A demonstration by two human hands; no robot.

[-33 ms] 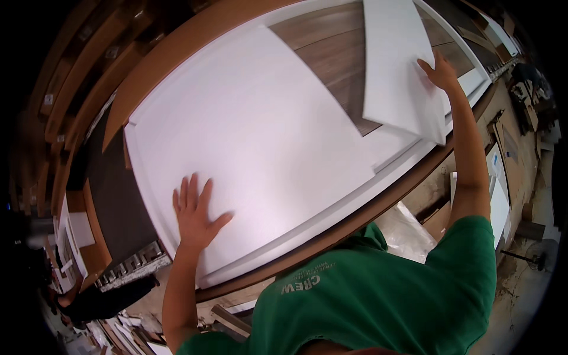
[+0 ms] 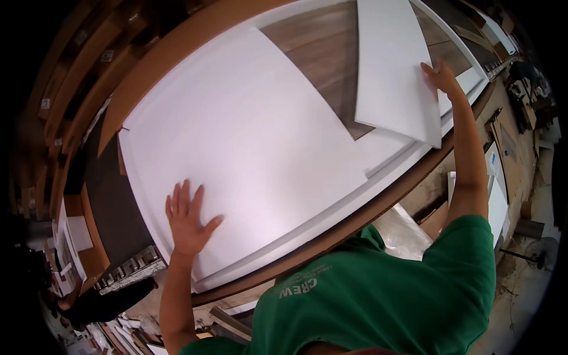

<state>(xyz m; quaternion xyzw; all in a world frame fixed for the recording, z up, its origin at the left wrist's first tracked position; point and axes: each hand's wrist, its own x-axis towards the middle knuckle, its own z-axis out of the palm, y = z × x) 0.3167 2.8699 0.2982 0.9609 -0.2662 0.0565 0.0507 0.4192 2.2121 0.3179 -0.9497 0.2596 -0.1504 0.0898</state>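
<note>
My left hand (image 2: pixel 189 222) lies flat, fingers spread, on a wide white sheet (image 2: pixel 260 142) that looks like foam. At the upper right, my right hand (image 2: pixel 444 81) grips the right edge of a narrower white sheet (image 2: pixel 393 71), with its thumb on top and its other fingers partly hidden past the edge. This narrower sheet sits askew, its near corner over the white rim (image 2: pixel 331 219) of the shallow frame. Between the two sheets shows a grey-brown wood-grain panel (image 2: pixel 322 59), which the white sheets partly cover.
Brown cardboard (image 2: pixel 136 89) edges the frame along its far side. Stacked long cartons (image 2: pixel 89 77) stand at the upper left. Beside the frame's left end are a dark surface (image 2: pixel 115 201) and metal rollers (image 2: pixel 133 269). A person in dark clothing (image 2: pixel 106 305) is at the lower left; a fan (image 2: pixel 541 254) stands right.
The view has shifted a little. My left hand has slid slightly left on the wide sheet. The narrower sheet has moved slightly left and nearer, with my right hand still at its edge.
</note>
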